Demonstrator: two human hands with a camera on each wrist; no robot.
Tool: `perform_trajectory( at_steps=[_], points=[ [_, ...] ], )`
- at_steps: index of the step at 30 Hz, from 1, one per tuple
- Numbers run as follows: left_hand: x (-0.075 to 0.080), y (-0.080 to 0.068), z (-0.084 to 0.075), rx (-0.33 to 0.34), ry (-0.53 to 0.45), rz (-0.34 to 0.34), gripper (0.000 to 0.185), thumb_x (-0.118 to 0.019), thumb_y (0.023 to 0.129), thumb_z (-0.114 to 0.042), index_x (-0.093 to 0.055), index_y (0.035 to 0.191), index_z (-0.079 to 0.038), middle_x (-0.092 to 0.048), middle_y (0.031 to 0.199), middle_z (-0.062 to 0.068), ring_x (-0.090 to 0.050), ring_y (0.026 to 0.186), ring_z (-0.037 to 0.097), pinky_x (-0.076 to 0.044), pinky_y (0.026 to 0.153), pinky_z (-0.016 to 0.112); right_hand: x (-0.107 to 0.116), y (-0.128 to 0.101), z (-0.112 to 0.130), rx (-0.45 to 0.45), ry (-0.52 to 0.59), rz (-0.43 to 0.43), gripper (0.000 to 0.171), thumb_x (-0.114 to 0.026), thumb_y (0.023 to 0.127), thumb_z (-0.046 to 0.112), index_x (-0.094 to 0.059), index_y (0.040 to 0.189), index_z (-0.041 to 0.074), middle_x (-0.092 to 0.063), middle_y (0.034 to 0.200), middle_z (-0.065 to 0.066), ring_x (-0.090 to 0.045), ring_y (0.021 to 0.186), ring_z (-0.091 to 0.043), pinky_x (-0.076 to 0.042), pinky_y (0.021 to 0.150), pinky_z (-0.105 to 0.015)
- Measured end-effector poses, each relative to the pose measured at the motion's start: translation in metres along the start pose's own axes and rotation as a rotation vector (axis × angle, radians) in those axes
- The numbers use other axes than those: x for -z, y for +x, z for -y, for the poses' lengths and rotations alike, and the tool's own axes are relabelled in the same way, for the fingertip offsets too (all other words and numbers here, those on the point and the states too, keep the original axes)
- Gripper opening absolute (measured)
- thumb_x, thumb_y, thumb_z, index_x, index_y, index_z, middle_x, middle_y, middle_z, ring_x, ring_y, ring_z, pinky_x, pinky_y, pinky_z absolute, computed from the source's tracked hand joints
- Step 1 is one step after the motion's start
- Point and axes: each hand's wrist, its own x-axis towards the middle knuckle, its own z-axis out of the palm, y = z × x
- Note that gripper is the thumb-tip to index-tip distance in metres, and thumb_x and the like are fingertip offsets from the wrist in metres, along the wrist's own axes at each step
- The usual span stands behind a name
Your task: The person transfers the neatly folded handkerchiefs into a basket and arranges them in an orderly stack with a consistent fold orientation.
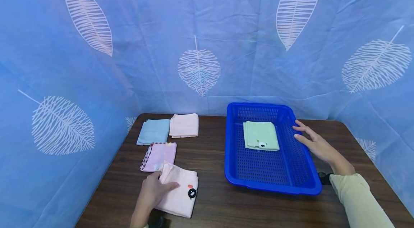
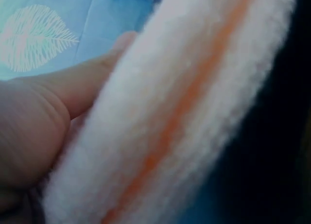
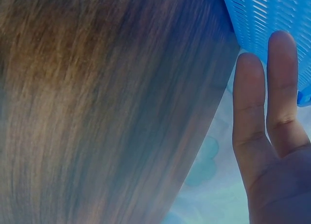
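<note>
The left hand (image 1: 152, 190) lies low and near the body, thumb stretched out sideways and fingers bent downward, while the right hand (image 1: 312, 141) reaches forward from a pale sleeve (image 1: 359, 199), its fingers straight and close together.

Five folded towels: four on table (image 1: 213, 199), one in basket (image 1: 300, 181). One basket. Two hands.
</note>
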Motion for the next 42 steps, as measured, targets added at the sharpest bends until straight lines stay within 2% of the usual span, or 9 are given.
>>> perform_trajectory(
  at_steps=[6,10,13,15,21,28,42],
  points=[
    [0.004,-0.002,0.001,-0.045,-0.013,-0.029,0.076,-0.088,0.077,-0.039,-0.062,0.128,0.012,-0.07,0.114,0.03,-0.062,0.078,0.022,-0.055,0.068,0.039,-0.002,-0.002,0.002,-0.004,0.016,-0.004,0.066,-0.046,0.108,0.042,-0.028,0.159,0.004,-0.001,0.174,-0.013,0.001,0.153,-0.057,-0.016,0.106,-0.084],
    [0.005,-0.001,0.003,-0.072,-0.05,-0.035,0.054,-0.085,0.081,-0.037,-0.071,0.114,0.004,-0.073,0.093,0.018,-0.057,0.071,0.019,-0.05,0.063,0.034,-0.003,-0.002,0.002,0.0,0.01,-0.003,0.066,-0.045,0.109,0.042,-0.028,0.16,0.004,0.0,0.174,-0.013,0.0,0.153,-0.057,-0.017,0.106,-0.083],
    [0.005,-0.003,0.003,-0.11,-0.094,-0.037,0.038,-0.083,0.085,-0.033,-0.073,0.101,0.0,-0.067,0.077,0.006,-0.054,0.063,0.015,-0.046,0.057,0.031,-0.003,-0.003,0.002,-0.001,0.009,0.001,0.065,-0.045,0.109,0.042,-0.028,0.16,0.005,0.0,0.174,-0.013,0.0,0.153,-0.057,-0.018,0.106,-0.083],
    [0.007,-0.004,0.002,-0.133,-0.121,-0.036,0.032,-0.081,0.086,-0.031,-0.073,0.098,-0.002,-0.064,0.072,0.003,-0.054,0.061,0.014,-0.046,0.056,0.03,-0.003,-0.003,0.002,-0.002,0.011,0.004,0.065,-0.045,0.109,0.042,-0.027,0.16,0.005,0.001,0.174,-0.013,0.0,0.154,-0.056,-0.018,0.106,-0.083],
    [0.009,-0.007,-0.004,-0.144,-0.234,-0.008,0.029,-0.079,0.089,-0.03,-0.073,0.097,-0.003,-0.063,0.065,0.001,-0.057,0.055,0.014,-0.048,0.052,0.03,-0.002,-0.002,0.002,-0.006,0.011,0.005,0.065,-0.045,0.109,0.041,-0.027,0.161,0.006,0.0,0.174,-0.013,0.0,0.154,-0.057,-0.017,0.106,-0.083],
    [0.012,-0.009,-0.012,-0.175,-0.369,-0.011,0.026,-0.079,0.089,-0.025,-0.073,0.096,-0.001,-0.066,0.064,0.004,-0.06,0.051,0.016,-0.051,0.049,0.031,-0.001,-0.001,0.001,-0.004,-0.004,0.0,0.065,-0.045,0.109,0.042,-0.028,0.16,0.006,-0.001,0.174,-0.013,-0.001,0.153,-0.057,-0.016,0.106,-0.084],
    [0.017,-0.005,-0.026,-0.17,-0.472,-0.006,0.044,-0.08,0.089,-0.03,-0.068,0.121,-0.003,-0.069,0.075,0.008,-0.064,0.06,0.017,-0.053,0.053,0.032,-0.001,-0.002,0.002,-0.007,0.008,-0.001,0.066,-0.045,0.109,0.042,-0.028,0.16,0.005,-0.001,0.174,-0.014,0.0,0.153,-0.057,-0.015,0.106,-0.084]
  ],
)
